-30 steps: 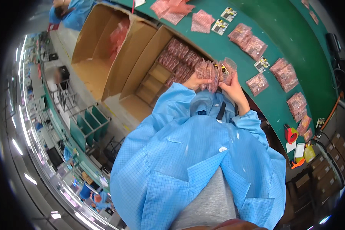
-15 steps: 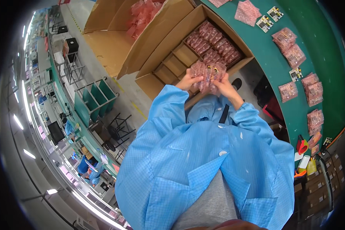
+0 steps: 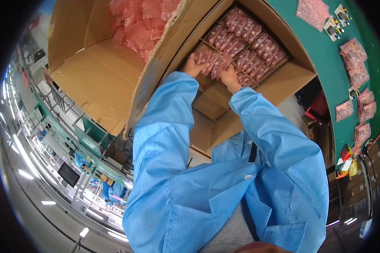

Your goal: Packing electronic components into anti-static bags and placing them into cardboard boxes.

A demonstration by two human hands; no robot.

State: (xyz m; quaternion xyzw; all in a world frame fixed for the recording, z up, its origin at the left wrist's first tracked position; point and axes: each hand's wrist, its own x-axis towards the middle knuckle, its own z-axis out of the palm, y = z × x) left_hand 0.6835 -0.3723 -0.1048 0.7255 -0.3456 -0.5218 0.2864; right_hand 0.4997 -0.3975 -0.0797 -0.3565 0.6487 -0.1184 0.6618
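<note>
My left hand [image 3: 194, 66] and my right hand [image 3: 229, 77] grip a bundle of pink bubble-wrapped packs [image 3: 212, 60] from its two sides. The bundle is inside the open cardboard box [image 3: 293, 76], over its divided compartments. Beyond and to the right, several compartments are filled with standing bubble-wrapped packs [image 3: 251, 61]. Bare brown cardboard shows in the compartments below my hands. Part of my left hand's fingers is hidden behind the wrap, and what lies inside the held packs is hard to make out.
To the left stands another open cardboard box [image 3: 99, 74] with loose pink bubble-wrap bags [image 3: 145, 21]. Along the right runs a green table [image 3: 321, 71] bearing piles of wrapped packs [image 3: 354, 55], a flat bubble-wrap stack [image 3: 312, 13] and bare circuit boards [image 3: 333, 28].
Both hands have reached forward, away from my body, carrying the bundle from the box's near side down among the compartments. My view has shifted closer over the box.
</note>
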